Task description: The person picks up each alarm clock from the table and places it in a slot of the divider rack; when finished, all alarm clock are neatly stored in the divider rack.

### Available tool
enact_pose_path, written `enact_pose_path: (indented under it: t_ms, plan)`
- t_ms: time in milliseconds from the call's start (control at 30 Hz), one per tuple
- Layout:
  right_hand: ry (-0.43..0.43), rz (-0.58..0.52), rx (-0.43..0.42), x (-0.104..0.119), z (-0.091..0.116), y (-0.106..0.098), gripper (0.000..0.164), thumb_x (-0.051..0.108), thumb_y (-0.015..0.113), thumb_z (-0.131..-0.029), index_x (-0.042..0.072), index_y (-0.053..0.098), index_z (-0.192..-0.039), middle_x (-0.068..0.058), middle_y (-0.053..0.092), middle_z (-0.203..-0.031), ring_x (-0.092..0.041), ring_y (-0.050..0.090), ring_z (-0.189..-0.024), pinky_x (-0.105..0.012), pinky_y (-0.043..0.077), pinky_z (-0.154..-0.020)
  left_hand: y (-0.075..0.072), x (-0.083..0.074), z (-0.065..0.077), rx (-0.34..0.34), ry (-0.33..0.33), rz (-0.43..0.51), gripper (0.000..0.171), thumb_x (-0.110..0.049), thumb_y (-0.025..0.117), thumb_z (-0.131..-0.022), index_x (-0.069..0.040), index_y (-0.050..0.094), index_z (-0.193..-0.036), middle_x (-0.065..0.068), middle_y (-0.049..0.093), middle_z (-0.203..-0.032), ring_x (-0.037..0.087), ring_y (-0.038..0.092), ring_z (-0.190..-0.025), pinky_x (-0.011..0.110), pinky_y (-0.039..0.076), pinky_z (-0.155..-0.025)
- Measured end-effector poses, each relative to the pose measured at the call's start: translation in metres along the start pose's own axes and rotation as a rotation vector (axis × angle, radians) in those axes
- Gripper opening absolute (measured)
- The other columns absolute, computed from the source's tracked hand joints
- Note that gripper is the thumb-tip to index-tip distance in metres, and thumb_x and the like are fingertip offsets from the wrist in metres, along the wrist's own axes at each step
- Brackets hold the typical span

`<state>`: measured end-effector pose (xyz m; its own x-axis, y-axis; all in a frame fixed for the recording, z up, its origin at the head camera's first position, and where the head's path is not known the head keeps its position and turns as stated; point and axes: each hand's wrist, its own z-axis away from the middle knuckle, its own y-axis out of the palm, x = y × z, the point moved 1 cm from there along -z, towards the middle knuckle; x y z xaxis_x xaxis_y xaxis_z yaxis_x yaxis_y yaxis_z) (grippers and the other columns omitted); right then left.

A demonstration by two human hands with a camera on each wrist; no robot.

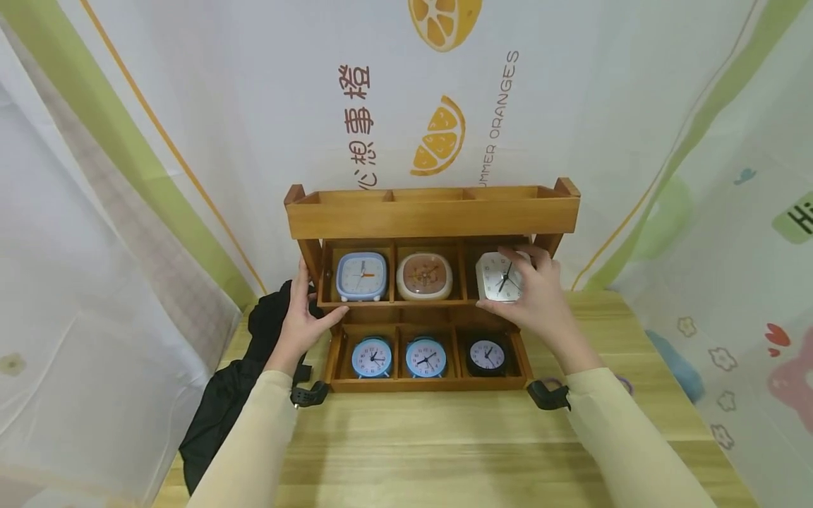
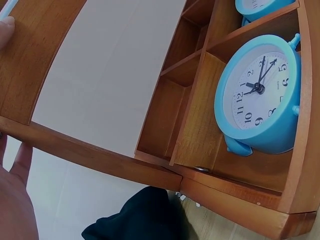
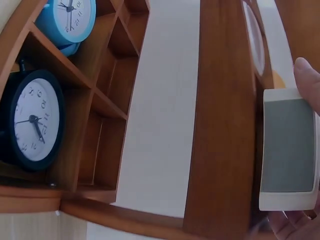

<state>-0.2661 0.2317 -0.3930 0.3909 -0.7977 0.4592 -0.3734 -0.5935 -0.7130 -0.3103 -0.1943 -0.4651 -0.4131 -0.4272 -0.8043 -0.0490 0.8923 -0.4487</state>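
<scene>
A white square-faced alarm clock (image 1: 498,276) stands in the right compartment of a wooden rack's (image 1: 432,217) middle tier. My right hand (image 1: 540,293) grips this clock, fingers over its top and thumb under its lower edge. In the right wrist view its grey underside panel (image 3: 289,145) shows. My left hand (image 1: 301,321) holds the left side of that tier, thumb at the front edge and fingers along the outside. Beside the white clock are a cream clock with a brown face (image 1: 425,276) and a pale blue square clock (image 1: 362,276).
The lower tier holds two round blue clocks (image 1: 372,357) and a round black clock (image 1: 486,356). Compartments also run along the rack's top. Black cloth (image 1: 231,384) lies at the left of the wooden table (image 1: 419,444). A printed curtain (image 1: 267,92) hangs behind.
</scene>
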Motion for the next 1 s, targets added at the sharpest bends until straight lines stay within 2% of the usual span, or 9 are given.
enact_pose_path:
  t_ms: [200,433,500,600,767,900,1000]
  plan:
    - [0.013,0.004,0.056,0.006,-0.023,0.02,0.098,0.046,0.098,-0.068,0.008,0.056,-0.148,-0.025,0.037,-0.151,-0.049,0.032,-0.138,-0.068,0.034,-0.108,-0.011,-0.002,0.0,-0.016,0.0,-0.005,0.125,-0.013,0.084,-0.089,-0.039,-0.011,-0.167,0.012,0.01,-0.171,0.037,0.023,-0.153,0.064,0.03,-0.116]
    - [0.106,0.029,0.155,0.003,-0.022,0.029,0.102,0.05,0.096,-0.071,0.011,0.049,-0.153,-0.024,0.033,-0.156,-0.05,0.028,-0.142,-0.068,0.036,-0.109,-0.013,-0.044,0.007,0.014,-0.028,0.027,0.119,-0.005,0.078,-0.091,-0.021,-0.011,-0.168,0.025,0.007,-0.169,0.046,0.024,-0.151,0.066,0.027,-0.118]
    - [0.103,0.036,0.174,0.001,-0.022,0.031,0.102,0.051,0.094,-0.073,0.01,0.046,-0.154,-0.026,0.03,-0.157,-0.049,0.026,-0.143,-0.068,0.035,-0.11,-0.013,-0.045,0.008,0.011,-0.033,0.029,0.118,-0.005,0.078,-0.092,-0.021,-0.011,-0.168,0.024,0.006,-0.169,0.046,0.023,-0.151,0.065,0.027,-0.118]
    - [0.082,0.04,0.203,0.002,-0.022,0.033,0.101,0.049,0.093,-0.075,0.008,0.044,-0.153,-0.029,0.026,-0.156,-0.049,0.022,-0.144,-0.066,0.033,-0.112,-0.014,-0.033,0.008,0.002,-0.053,0.022,0.119,-0.006,0.078,-0.092,-0.024,-0.012,-0.168,0.023,0.005,-0.17,0.046,0.023,-0.152,0.065,0.026,-0.119]
    - [0.045,0.038,0.213,0.004,-0.02,0.036,0.092,0.046,0.093,-0.077,0.005,0.048,-0.146,-0.03,0.022,-0.158,-0.051,0.02,-0.146,-0.066,0.031,-0.114,-0.013,-0.004,0.006,-0.015,-0.068,0.005,0.123,-0.011,0.082,-0.091,-0.038,-0.012,-0.166,0.016,0.008,-0.17,0.044,0.027,-0.15,0.065,0.027,-0.119]
    - [-0.013,0.05,0.181,0.003,-0.017,0.038,0.084,0.045,0.093,-0.077,0.003,0.054,-0.139,-0.032,0.025,-0.159,-0.054,0.022,-0.146,-0.067,0.03,-0.115,-0.013,0.003,0.005,-0.016,-0.062,-0.01,0.123,-0.019,0.083,-0.091,-0.044,-0.012,-0.165,0.013,0.012,-0.17,0.042,0.03,-0.149,0.064,0.03,-0.117]
    - [-0.049,0.062,0.182,0.002,-0.013,0.039,0.082,0.046,0.091,-0.079,0.004,0.055,-0.14,-0.031,0.025,-0.16,-0.056,0.022,-0.146,-0.069,0.026,-0.117,-0.015,0.003,0.005,-0.021,-0.054,-0.015,0.123,-0.023,0.084,-0.09,-0.046,-0.011,-0.165,0.013,0.012,-0.17,0.042,0.03,-0.15,0.064,0.03,-0.117]
